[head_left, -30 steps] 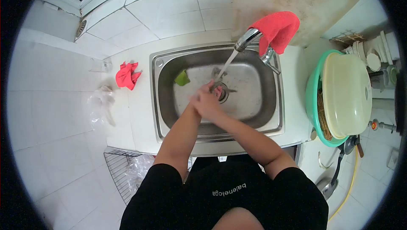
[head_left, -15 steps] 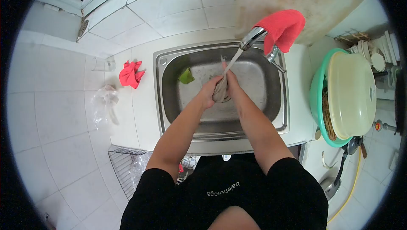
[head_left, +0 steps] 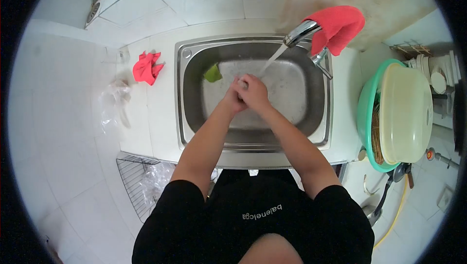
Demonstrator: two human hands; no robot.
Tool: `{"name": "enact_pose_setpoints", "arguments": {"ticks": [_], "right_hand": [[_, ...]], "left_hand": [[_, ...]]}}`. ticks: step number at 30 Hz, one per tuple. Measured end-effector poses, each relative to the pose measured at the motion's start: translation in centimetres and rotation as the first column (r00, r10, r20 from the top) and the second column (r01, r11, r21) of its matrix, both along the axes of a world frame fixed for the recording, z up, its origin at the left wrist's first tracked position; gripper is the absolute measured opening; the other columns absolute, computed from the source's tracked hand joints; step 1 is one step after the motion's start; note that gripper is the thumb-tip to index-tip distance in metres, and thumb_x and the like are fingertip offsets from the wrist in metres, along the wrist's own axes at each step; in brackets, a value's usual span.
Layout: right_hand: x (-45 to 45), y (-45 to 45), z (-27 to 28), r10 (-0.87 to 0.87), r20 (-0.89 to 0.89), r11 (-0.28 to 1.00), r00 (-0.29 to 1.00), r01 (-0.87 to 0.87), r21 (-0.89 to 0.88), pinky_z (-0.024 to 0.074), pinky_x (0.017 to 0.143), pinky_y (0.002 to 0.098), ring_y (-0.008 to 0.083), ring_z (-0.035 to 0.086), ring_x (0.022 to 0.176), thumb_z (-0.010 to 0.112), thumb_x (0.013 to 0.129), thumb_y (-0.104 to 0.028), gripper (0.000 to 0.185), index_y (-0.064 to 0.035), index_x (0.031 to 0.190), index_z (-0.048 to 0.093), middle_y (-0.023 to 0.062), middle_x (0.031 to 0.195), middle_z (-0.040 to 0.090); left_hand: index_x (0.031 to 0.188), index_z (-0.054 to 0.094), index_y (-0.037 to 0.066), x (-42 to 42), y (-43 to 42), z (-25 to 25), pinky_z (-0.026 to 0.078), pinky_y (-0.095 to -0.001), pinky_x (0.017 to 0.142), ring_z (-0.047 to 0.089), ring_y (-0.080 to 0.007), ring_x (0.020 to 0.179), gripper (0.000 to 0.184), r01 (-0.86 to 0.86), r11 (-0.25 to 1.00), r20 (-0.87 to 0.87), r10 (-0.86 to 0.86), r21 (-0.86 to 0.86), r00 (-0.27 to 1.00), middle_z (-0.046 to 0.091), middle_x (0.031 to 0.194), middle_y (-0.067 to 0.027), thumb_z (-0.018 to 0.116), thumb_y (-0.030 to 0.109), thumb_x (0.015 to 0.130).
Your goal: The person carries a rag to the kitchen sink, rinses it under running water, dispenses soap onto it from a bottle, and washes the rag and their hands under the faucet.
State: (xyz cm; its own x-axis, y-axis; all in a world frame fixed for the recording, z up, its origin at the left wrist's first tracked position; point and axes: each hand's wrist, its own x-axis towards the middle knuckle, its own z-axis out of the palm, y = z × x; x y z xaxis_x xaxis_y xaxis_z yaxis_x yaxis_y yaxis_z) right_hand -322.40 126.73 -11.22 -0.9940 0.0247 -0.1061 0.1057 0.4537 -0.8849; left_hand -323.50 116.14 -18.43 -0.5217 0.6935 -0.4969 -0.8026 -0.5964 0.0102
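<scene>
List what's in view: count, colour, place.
Sink: one, silver, centre
Counter: one, white, around sink
Tap: one, silver, sink's back right
Cloths: two, red, tap and left counter
Wad: one, grey, over sink
Scrap: one, green, sink's left
Cup: one, clear, left
Rack: one, black, lower left
Bags: two, clear, left counter, rack
Basin: one, green, right
Tub: one, cream, over basin
Bundle: one, brown, in basin
Dishes: several, white, right
Utensils: several, black, silver, lower right
Hose: one, yellow, lower right
Valve: one, silver, red, right
Shirt: one, black, bottom
Left hand: one, bare, around wad
Right hand: one, bare, around wad
</scene>
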Motion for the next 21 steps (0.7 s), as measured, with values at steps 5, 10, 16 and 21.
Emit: {"name": "enact_pose_setpoints", "arguments": {"ticks": [5, 10, 16, 21], "right_hand": [[3.2, -2.4, 4.8, 0.222, -0.181, 0.975, 0.958, -0.222, 0.024, 0.0384, 0.063, 0.0386, 0.0331, 0.049, 0.069, 0.060, 0.068, -0.030, 0.028, -0.0033, 0.072, 0.052, 0.0172, 0.069, 0.052], [-1.0, -1.9, 1.3, -0.076, 0.112, 0.994, 0.991, 0.066, 0.090, 0.0372, 0.071, 0.0470, 0.0396, 0.049, 0.084, 0.056, 0.071, -0.038, 0.039, -0.0037, 0.087, 0.049, 0.0211, 0.081, 0.053], [-5.6, 0.9, -4.0, -0.366, -0.020, 0.929, 0.931, 0.366, 0.059, 0.0426, 0.070, 0.0360, 0.0322, 0.055, 0.081, 0.053, 0.073, -0.038, 0.035, -0.0073, 0.091, 0.052, 0.0164, 0.076, 0.057], [-5.3, 3.3, -3.2, -0.078, 0.408, 0.971, 0.909, 0.162, -0.174, 0.0422, 0.072, 0.0321, 0.0240, 0.055, 0.086, 0.047, 0.076, -0.038, 0.035, -0.0105, 0.095, 0.057, 0.0103, 0.085, 0.058]], "left_hand": [[0.124, 0.021, 0.008, -0.3, 1.7, 1.5, 0.027, -0.0508, 0.091, 0.036, -0.0351, 0.110, 0.073, 0.055, 0.978, -0.107, -0.078, -0.204, 0.991, 0.036, 0.121, -0.0159, 0.035, 0.060, 0.075], [0.121, 0.030, 0.012, 0.5, 1.0, 5.1, 0.029, -0.0490, 0.090, 0.041, -0.0321, 0.107, 0.066, 0.090, 0.932, -0.400, 0.062, 0.351, 0.915, 0.044, 0.115, -0.0126, 0.035, 0.059, 0.076], [0.103, 0.049, 0.013, -0.2, 0.5, 9.8, 0.045, -0.0361, 0.070, 0.054, -0.0227, 0.085, 0.051, 0.268, 0.918, -0.093, -0.306, -0.293, 0.947, 0.054, 0.096, -0.0076, 0.041, 0.055, 0.076], [0.089, 0.051, 0.013, -2.5, -0.7, 5.6, 0.036, -0.0198, 0.034, 0.050, -0.0094, 0.055, 0.037, 0.351, 0.819, -0.099, -0.437, -0.453, 0.894, 0.055, 0.079, -0.0009, 0.047, 0.048, 0.077]]}}
